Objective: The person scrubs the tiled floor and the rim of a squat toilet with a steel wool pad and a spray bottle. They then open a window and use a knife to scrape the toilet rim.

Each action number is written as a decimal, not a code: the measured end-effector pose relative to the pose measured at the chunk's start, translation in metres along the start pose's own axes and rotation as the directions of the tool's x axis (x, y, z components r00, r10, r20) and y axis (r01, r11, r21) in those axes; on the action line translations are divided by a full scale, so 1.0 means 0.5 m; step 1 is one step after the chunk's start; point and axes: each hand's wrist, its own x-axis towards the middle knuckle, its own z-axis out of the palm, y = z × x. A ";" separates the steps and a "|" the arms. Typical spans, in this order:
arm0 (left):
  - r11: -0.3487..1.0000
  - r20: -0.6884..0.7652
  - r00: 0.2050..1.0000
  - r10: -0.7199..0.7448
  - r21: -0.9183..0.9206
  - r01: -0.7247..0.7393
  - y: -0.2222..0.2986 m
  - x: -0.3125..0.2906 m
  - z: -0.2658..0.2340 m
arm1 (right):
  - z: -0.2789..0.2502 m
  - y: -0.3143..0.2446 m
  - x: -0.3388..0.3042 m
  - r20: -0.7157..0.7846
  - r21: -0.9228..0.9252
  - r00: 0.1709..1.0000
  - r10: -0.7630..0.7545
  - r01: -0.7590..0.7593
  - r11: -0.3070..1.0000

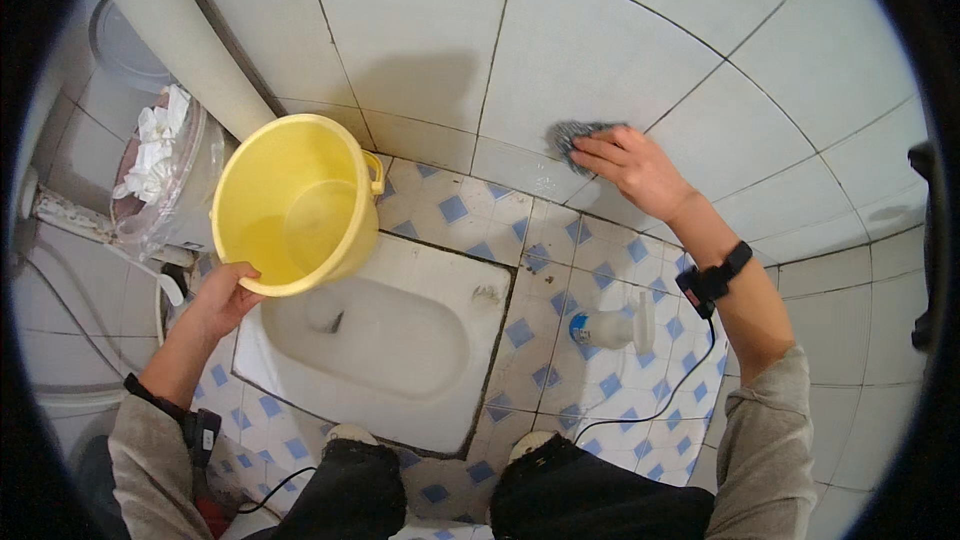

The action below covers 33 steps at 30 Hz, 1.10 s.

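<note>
You stand over a white squat toilet (pixel 490 292) set in the floor (pixel 530 240), both arms held out before you and spread wide. Your left forearm comes in from the lower left, angled up and to the right, and your left hand (pixel 222 302) is closed on the near left part of a bucket's rim, its fingers (pixel 246 281) gripping the edge. That yellow bucket (pixel 262 202) is tilted, with its mouth turned toward you, and overlaps the far left corner of the toilet; whether its base rests on anything is hidden. Your right arm reaches farther, rising from the lower right and bending inward, with the sleeve (pixel 770 440) ending near the elbow. Your right hand (pixel 640 172) points left with the palm toward the wall (pixel 600 40), and its fingers bend over a grey scrubber (pixel 568 138), holding it flat against the white tiles low down, above the floor joint. Each wrist wears a black strap with a small device. Below your right hand, a clear spray bottle (pixel 610 328) is on the blue-and-white floor, right of the toilet. Left of the bucket, a bin (pixel 205 175) holds crumpled white tissues (pixel 155 150).
</note>
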 end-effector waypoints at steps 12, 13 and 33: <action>0.988 0.193 0.981 0.023 0.145 -0.051 0.001 -0.147 0.185 | -0.146 -0.141 -0.374 -0.002 0.243 0.633 0.775 -0.751 0.614; 0.982 0.241 0.969 0.048 0.168 -0.091 0.001 -0.151 0.199 | -0.147 -0.153 -0.387 0.011 0.252 0.615 0.788 -0.764 0.594; 0.896 0.108 0.992 0.063 0.432 -0.104 -0.023 -0.248 0.097 | -0.115 -0.168 -0.318 0.005 0.398 0.607 0.795 -0.730 0.555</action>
